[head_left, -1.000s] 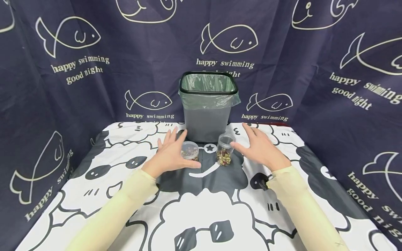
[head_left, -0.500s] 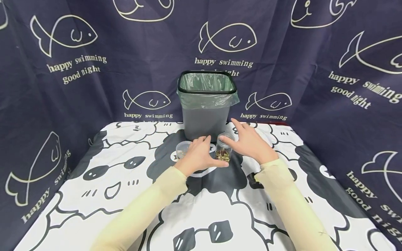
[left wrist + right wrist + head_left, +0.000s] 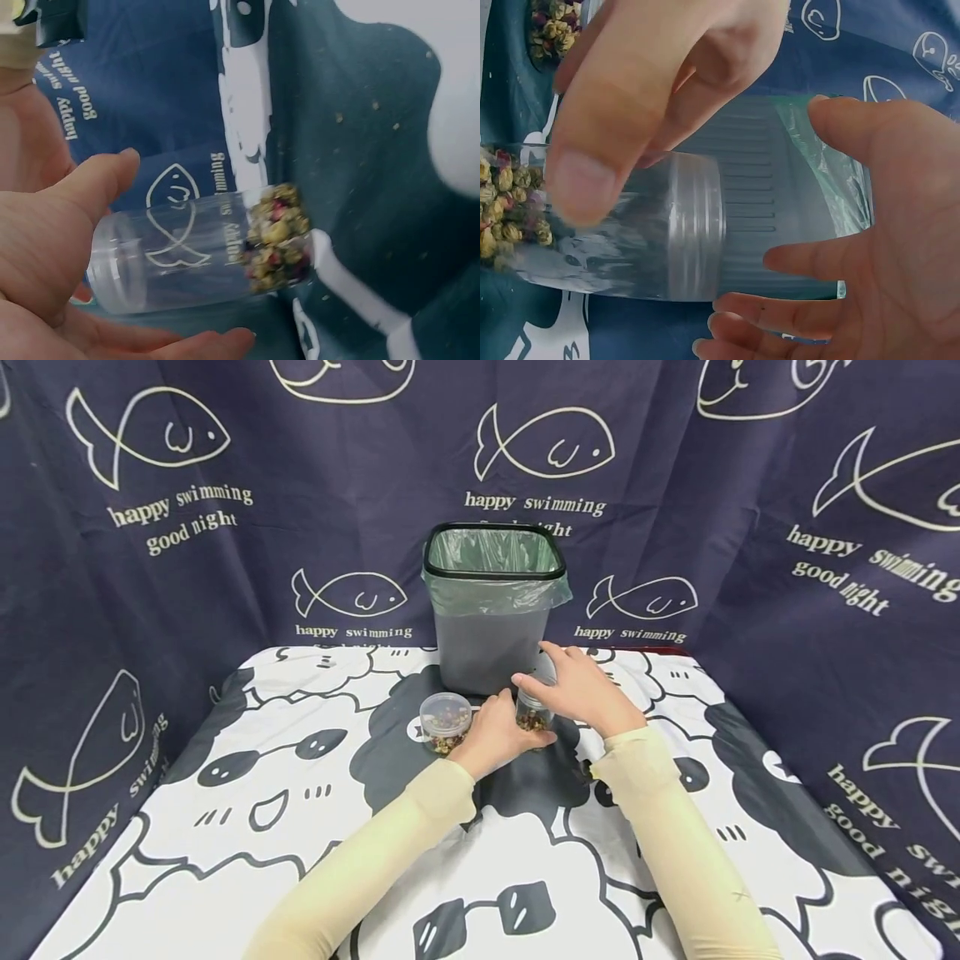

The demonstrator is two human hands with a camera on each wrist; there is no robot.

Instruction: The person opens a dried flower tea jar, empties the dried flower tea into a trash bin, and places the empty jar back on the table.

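A clear lidded jar (image 3: 534,718) with dried flower buds stands or hovers in front of the bin; contact with the table is hidden. My left hand (image 3: 491,733) wraps its lower part; in the right wrist view, the left thumb crosses the jar (image 3: 637,255). Spread around its top is my right hand (image 3: 588,693), whose fingers (image 3: 810,259) do not visibly close on the lid (image 3: 697,229). The left wrist view has the jar (image 3: 187,255) between my left thumb and fingers (image 3: 217,343), buds gathered at its base.
Another clear jar (image 3: 445,718) with buds stands to the left of my left hand. Behind both jars is a grey bin (image 3: 487,639) with a black rim and green liner. Patterned cloth (image 3: 285,777) covers the table, and a dark fish-print curtain (image 3: 337,485) surrounds it.
My left hand has moved right, from the left jar to the right one. My right hand has come inward to its lid. That jar appears slightly higher.
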